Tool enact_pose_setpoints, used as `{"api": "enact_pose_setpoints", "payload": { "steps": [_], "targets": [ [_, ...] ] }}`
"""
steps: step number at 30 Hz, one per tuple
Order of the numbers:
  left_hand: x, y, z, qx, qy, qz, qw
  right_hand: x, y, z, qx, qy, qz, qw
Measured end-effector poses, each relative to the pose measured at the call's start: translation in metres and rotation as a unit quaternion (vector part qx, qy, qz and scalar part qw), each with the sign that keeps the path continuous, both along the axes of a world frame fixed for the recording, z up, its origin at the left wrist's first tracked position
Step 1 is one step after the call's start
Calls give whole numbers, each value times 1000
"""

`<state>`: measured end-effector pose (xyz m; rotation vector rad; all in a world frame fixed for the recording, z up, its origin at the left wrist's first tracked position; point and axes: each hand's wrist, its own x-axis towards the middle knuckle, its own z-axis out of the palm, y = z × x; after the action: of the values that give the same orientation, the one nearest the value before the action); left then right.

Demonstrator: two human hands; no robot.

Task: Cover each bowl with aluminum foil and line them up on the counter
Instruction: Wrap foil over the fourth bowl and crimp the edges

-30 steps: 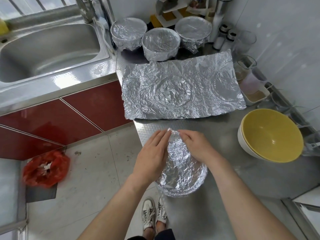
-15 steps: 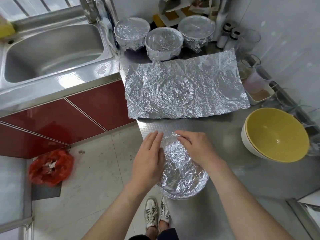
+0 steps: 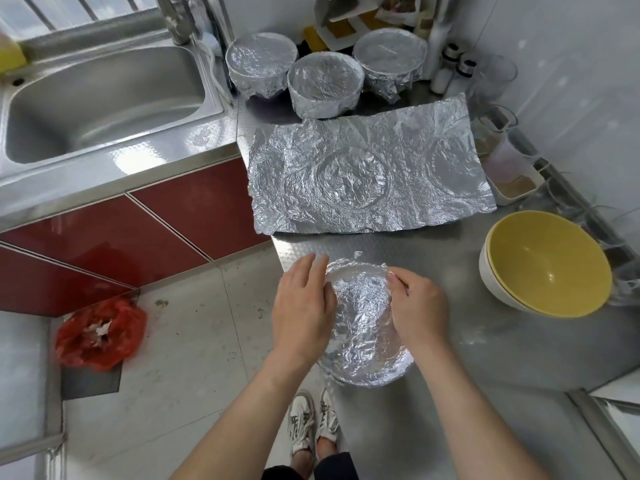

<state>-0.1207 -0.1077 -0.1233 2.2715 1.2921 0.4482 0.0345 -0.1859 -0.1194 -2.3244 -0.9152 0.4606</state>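
A foil-wrapped bowl (image 3: pixel 363 327) sits at the near edge of the steel counter (image 3: pixel 408 244). My left hand (image 3: pixel 303 306) lies flat against its left rim, fingers straight, pressing the foil. My right hand (image 3: pixel 419 306) pinches the foil at the far right rim with curled fingers. Three foil-covered bowls stand at the back: left (image 3: pixel 261 64), middle (image 3: pixel 325 83), right (image 3: pixel 389 57). A large crinkled foil sheet (image 3: pixel 367 174) lies flat between them and my hands.
Two stacked yellow bowls (image 3: pixel 547 265) stand uncovered at the right. A steel sink (image 3: pixel 100 102) is at the left. Jars and a small tray (image 3: pixel 512 181) line the right wall. A red bag (image 3: pixel 100 334) lies on the floor below the counter edge.
Both hands have slid apart from the top of the foil toward the bowl's far rim, left hand to the left side, right hand to the right. The bowl stays in place.
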Motion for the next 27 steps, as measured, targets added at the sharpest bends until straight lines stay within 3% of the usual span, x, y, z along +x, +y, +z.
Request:
{"api": "enact_pose_setpoints", "payload": {
  "steps": [5,12,18,27],
  "targets": [
    [0,-25,-8,-50,-29,21,998,-11,-9,0,18,30,-61,998],
    [2,-21,-8,-47,-37,-4,998,9,8,14,-47,215,19,975],
    [4,-21,-10,-49,-44,-7,998,9,17,13,-50,148,78,985],
    [4,-12,-10,-31,-22,-73,997,22,31,19,-62,151,109,981]
  ]
}}
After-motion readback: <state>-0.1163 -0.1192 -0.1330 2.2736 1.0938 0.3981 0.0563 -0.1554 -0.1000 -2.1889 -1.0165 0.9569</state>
